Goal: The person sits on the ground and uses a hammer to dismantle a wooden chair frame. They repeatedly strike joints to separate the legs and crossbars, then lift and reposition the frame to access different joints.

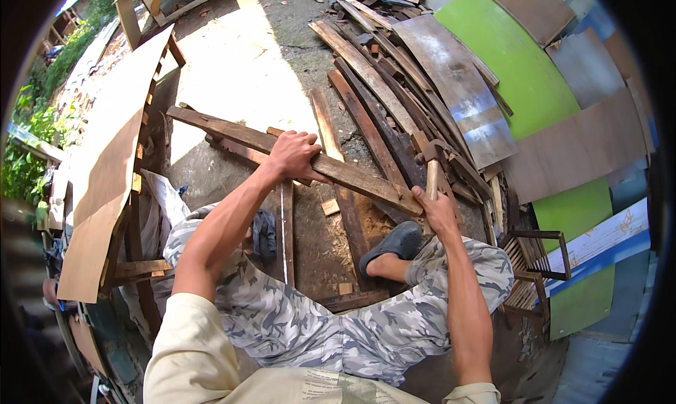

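A long brown wooden plank slants across in front of me, from the far left down to my right hand. My left hand is closed over it near its middle, fingers wrapped round the edge. Closed round the wooden handle of a claw hammer is my right hand, beside the plank's near right end; the hammer's head points up and away from me. Whether the right fingers also touch the plank is hard to tell. Under the plank lie other wood strips, one with a white edge.
Stacked timber lies at the far right, beside metal and green sheets. A plywood-topped bench stands left. Small wood blocks and sawdust lie between my legs. My foot in a dark clog is near the plank's end. A slatted wooden frame stands right.
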`<state>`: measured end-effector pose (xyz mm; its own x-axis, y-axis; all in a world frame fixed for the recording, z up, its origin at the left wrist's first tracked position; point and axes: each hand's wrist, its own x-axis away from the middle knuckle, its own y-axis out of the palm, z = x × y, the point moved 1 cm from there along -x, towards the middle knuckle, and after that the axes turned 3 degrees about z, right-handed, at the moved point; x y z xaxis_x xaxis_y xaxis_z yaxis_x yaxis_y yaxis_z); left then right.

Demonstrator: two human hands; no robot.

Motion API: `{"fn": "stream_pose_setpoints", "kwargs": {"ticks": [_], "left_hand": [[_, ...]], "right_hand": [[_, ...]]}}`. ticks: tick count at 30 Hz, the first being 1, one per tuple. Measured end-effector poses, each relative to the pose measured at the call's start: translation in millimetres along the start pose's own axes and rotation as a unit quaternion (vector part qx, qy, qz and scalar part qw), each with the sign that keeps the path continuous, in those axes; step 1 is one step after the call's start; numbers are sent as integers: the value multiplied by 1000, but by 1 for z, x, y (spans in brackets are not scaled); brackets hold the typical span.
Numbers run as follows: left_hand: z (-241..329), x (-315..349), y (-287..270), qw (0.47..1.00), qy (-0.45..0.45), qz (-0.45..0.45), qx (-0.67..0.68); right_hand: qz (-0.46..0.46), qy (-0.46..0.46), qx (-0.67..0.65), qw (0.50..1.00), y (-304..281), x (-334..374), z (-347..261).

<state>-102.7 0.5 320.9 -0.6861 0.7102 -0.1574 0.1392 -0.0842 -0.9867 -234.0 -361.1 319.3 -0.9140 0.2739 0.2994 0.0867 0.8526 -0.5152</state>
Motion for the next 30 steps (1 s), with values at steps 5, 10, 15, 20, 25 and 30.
{"fn": "stream_pose_setpoints", "kwargs": {"ticks": [5,10,15,20,25,30], "left_hand": [[5,3,21,1000,-3,-17,13],[10,-13,5,996,11,-88,32],[32,-21,14,991,41,-102,75],[49,-44,12,988,-1,-134,73],[40,-45,17,985,-14,-146,86],[37,-49,25,988,-2,-131,88]], "right_hand": [[-16,23,26,999,14,5,10],[8,42,-33,999,20,0,34],[41,51,-48,997,23,0,23],[134,9,131,982,1,2,9],[139,-103,-67,983,-14,62,-46],[120,-181,-48,975,-15,122,-64]]}}
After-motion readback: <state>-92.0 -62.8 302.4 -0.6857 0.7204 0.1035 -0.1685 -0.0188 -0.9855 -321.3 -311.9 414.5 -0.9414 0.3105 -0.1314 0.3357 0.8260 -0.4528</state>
